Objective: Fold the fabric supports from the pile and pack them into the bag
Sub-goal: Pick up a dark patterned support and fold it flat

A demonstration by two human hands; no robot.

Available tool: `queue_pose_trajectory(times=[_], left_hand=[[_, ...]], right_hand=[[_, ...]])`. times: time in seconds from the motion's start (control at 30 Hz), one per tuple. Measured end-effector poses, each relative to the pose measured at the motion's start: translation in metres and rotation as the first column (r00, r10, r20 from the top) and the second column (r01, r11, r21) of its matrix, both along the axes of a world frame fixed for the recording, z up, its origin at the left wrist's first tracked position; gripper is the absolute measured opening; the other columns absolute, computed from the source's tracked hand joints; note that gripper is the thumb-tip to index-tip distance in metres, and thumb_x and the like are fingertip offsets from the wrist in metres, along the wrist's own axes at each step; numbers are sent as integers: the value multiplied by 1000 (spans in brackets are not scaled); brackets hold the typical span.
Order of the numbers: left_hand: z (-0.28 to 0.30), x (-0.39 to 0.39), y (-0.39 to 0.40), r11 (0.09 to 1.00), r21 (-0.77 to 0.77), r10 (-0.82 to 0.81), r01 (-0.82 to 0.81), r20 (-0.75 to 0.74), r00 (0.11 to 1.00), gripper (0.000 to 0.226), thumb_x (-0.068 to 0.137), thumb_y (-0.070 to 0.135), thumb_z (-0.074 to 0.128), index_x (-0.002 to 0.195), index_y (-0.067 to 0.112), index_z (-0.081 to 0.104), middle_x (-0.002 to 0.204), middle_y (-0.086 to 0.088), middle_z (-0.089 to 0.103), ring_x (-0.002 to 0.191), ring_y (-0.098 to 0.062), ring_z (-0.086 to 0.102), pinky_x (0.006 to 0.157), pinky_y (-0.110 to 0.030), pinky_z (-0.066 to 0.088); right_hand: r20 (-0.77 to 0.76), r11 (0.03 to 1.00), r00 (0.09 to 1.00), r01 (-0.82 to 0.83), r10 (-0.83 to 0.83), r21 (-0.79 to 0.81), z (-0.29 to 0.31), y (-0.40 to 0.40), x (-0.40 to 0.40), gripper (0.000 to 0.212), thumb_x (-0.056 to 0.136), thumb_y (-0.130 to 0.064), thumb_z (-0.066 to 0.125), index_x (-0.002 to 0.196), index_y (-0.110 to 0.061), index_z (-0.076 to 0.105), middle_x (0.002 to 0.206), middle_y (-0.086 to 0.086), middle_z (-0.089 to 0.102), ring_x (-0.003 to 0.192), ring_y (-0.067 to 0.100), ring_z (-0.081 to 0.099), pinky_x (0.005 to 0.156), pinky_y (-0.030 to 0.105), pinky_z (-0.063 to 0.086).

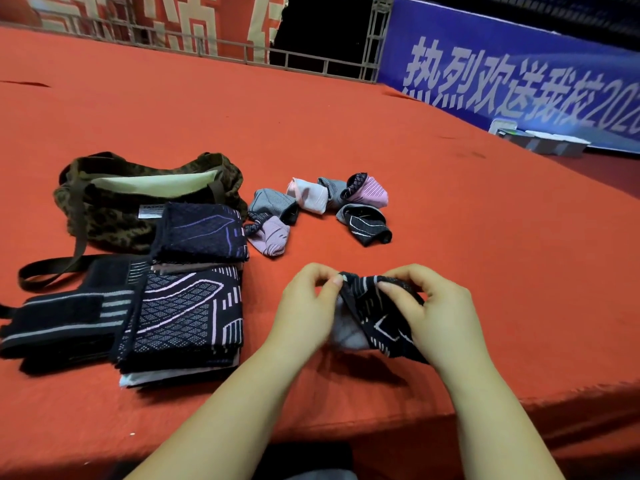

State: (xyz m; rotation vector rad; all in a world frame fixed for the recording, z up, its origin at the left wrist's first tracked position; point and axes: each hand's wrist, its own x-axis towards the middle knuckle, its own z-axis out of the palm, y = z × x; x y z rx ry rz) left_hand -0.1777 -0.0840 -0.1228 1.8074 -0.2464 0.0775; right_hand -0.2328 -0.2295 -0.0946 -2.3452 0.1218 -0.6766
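fabric support (379,318), black with pale lines, sits on the red table (346,133) near its front edge. left hand (304,311) and right hand (434,315) both pinch its top edge. advice: align edges, fold flat, then move to the bag (114,216).

My left hand (306,306) and right hand (438,313) cover much of the black support (377,318), so I can't tell how it's folded underneath. The bag's (104,216) inside is out of sight behind its rim, and the dark folded stack (202,233) hides its near corner. The label (151,211) print is too small to read. The strapped brace (59,323) runs off the left edge. The blue banner (519,74) text gets cut off at the right.
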Motion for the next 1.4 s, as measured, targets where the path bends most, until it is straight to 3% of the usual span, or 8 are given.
queue_pose_trajectory(times=[0.2,0.37,0.57,0.8,1.0,1.2,1.3,1.4], left_hand=[[-7,13,7,916,-372,29,-153,-317,948,27,94,15,43,85,1,63,91,-20,69,87,-36,64,90,-47,49],[4,10,11,871,-465,8,-158,-308,951,37,101,6,31,81,7,63,75,-4,70,70,-14,64,63,-20,52],[15,16,16,821,-526,85,-222,-272,958,30,99,5,33,78,5,55,72,-10,58,66,-18,55,57,-27,52],[21,7,25,962,-91,259,-258,2,966,14,99,23,42,99,14,53,85,5,57,77,-9,51,70,-25,32],[-39,7,7,976,-168,70,-139,-362,930,30,91,27,49,108,7,64,103,-15,70,92,-27,66,86,-46,51],[-67,-5,-4,937,-348,-129,-37,-443,887,56,85,1,65,132,16,40,105,-7,66,90,-18,65,72,-18,52],[-75,-11,0,999,-37,-23,12,-322,946,51,77,11,75,119,21,47,102,4,62,89,-2,58,78,-7,43],[-86,-20,4,969,242,89,-57,-123,988,33,72,24,79,95,25,55,95,9,64,92,-8,61,88,-25,47]], right_hand=[[-14,979,997,77,-76,191,-5,-13,-1,17,85,-16,67,76,-31,65,72,-18,67,70,-11,59,61,4,40],[19,940,986,154,-168,306,-3,-30,-6,22,86,-12,65,72,-28,63,71,-16,66,59,-12,58,56,4,41],[24,918,969,225,-246,326,-3,-48,-10,23,86,-14,66,70,-30,64,73,-12,68,58,-8,58,55,7,42],[-347,954,921,-73,176,290,22,-52,-13,5,84,-16,69,80,-18,71,73,-1,73,62,5,62,61,17,47],[-708,993,706,-87,2,-85,-8,-67,31,11,79,-27,75,73,-24,67,75,-2,67,71,12,59,63,24,44],[-549,902,785,28,-287,-432,-50,-50,36,24,88,-30,60,112,-26,63,117,1,65,109,25,57,89,31,42],[-430,913,868,60,-247,-403,-59,-25,20,29,90,-34,57,118,-26,59,121,-1,62,112,25,56,90,32,40],[-422,974,900,11,-109,-227,-81,4,-2,32,88,-38,59,118,-27,60,120,-8,61,114,17,55,92,29,41]])
